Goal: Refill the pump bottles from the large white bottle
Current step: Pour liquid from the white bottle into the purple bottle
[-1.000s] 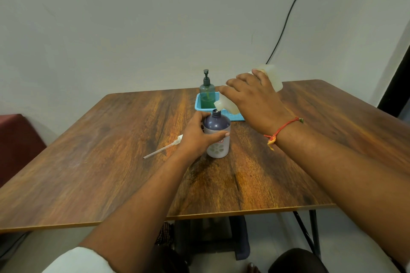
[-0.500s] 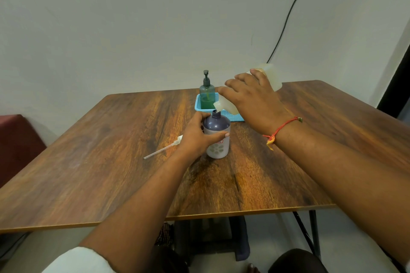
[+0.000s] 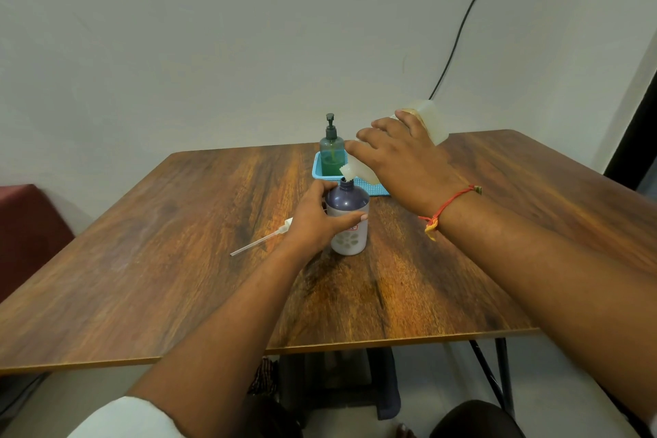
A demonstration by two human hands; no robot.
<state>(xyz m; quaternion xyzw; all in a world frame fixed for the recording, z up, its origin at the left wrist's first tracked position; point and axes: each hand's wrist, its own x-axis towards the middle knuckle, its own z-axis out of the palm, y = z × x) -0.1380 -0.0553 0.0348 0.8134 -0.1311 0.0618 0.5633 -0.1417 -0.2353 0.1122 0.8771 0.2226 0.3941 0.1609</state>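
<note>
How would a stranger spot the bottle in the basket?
Start at the wooden table and look to its far side near the wall, where a small blue basket sits. The green bottle stands upright inside it. Unlike the purple bottle nearer the person, it is see-through and has a dark pump on top.

A plain room in what looks like a modest home: a wood-grain table [image 3: 177, 260] stands close to a bare, off-white painted wall [image 3: 213, 46], down which a loose black cable [image 3: 462, 21] trails behind the table's far right corner. Left of the table sits a maroon cushioned seat [image 3: 28, 231]; at the table's far side a small blue plastic basket [image 3: 317, 171] holds a green pump bottle [image 3: 332, 153]. Thin black metal legs [image 3: 502, 373] and pale floor [image 3: 437, 380] show beneath the table's near edge
</note>
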